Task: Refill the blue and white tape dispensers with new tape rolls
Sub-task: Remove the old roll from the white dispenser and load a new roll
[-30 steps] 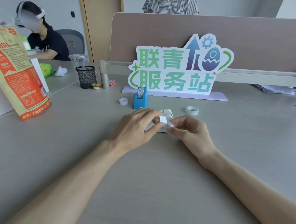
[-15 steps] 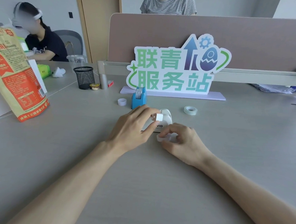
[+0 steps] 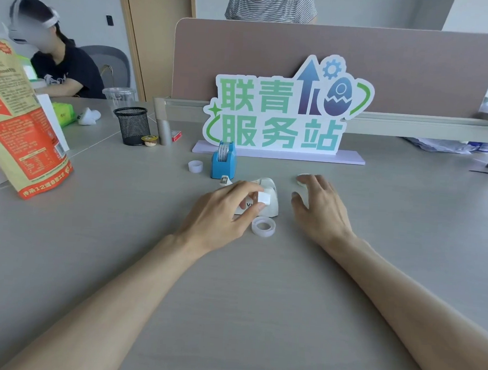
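Observation:
The white tape dispenser (image 3: pixel 269 200) lies on the grey table, partly covered by my left hand (image 3: pixel 224 212). That hand pinches a small white spindle (image 3: pixel 264 198) between thumb and fingers, right beside the dispenser. An empty ring-shaped tape core (image 3: pixel 263 227) rests on the table just in front of the dispenser. My right hand (image 3: pixel 319 205) hovers flat with fingers spread, fingertips over a new tape roll (image 3: pixel 302 178) that it mostly hides. Behind them stands the blue tape dispenser (image 3: pixel 223 164) with a roll in it. A small white core (image 3: pixel 195 166) sits to its left.
A green and blue standing sign (image 3: pixel 283 113) and a brown divider close off the back. A black mesh pen cup (image 3: pixel 132 125) stands at the back left, a large orange bag (image 3: pixel 19 127) at the left edge. Two people sit beyond the desk.
My right hand set the empty core down on the table and moved right and away to the new roll. My left hand kept the spindle by the white dispenser.

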Demonstrator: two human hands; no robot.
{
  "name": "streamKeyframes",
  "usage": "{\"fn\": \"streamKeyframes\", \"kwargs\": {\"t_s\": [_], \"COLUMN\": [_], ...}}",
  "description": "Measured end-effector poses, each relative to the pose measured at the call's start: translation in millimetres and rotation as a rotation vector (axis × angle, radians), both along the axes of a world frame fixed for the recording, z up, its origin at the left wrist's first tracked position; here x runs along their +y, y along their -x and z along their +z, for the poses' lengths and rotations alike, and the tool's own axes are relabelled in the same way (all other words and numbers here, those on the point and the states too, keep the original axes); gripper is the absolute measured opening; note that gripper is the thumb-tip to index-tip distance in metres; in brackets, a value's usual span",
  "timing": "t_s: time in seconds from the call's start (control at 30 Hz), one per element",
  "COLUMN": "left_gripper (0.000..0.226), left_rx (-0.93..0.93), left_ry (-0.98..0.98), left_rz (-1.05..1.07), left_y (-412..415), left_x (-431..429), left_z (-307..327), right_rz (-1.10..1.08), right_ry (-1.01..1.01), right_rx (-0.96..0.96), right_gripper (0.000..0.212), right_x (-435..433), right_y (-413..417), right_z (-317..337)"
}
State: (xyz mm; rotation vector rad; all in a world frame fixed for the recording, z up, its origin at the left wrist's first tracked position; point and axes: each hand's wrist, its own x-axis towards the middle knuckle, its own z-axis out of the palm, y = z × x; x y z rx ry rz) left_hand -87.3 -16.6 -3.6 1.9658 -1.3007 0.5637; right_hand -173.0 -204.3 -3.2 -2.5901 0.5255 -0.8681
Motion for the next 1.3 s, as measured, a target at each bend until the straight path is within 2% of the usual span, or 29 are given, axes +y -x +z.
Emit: {"fn": "streamKeyframes", "kwargs": {"t_s": [0.07, 0.17, 0.3, 0.47, 0.6, 0.83, 1.07, 1.23, 1.3], "left_gripper": [0.025, 0.023, 0.024, 0.027, 0.027, 0.026, 0.029, 0.027, 0.024], "left_rx": [0.035, 0.063, 0.054, 0.056, 0.055, 0.053, 0.051, 0.055, 0.056], "left_ry": [-0.026, -0.045, -0.06, -0.075, -0.077, -0.078, -0.072, -0.068, -0.043], "left_rz": [-0.011, -0.01, -0.007, -0.003, 0.0, 0.011, 0.0, -0.032, -0.064], "left_y": [0, -1, 0, -1, 2, -1, 0, 1, 2], "left_x": [0, 0, 1, 0, 1, 1, 1, -1, -2], "left_z": [0, -2, 0, 0, 1, 1, 3, 2, 2], "right_rz": [-0.022, -0.041, -0.084, -0.105, -0.123, -0.217, -0.139, -0.01, 0.045], "right_ry": [0.019, 0.093, 0.108, 0.099, 0.116, 0.267, 0.057, -0.071, -0.289], "right_rx": [0.142, 0.31, 0.421, 0.389, 0.441, 0.271, 0.222, 0.14, 0.028], "right_gripper": [0.048, 0.057, 0.064, 0.065, 0.066, 0.036, 0.018, 0.015, 0.017], "right_x": [-6, -11, -13, -11, -9, 0, 1, 9, 13], "right_y": [-6, -15, -20, -20, -18, -11, 10, 32, 41], "right_z": [-2, -6, -6, -5, -5, 0, 2, 7, 13]}}
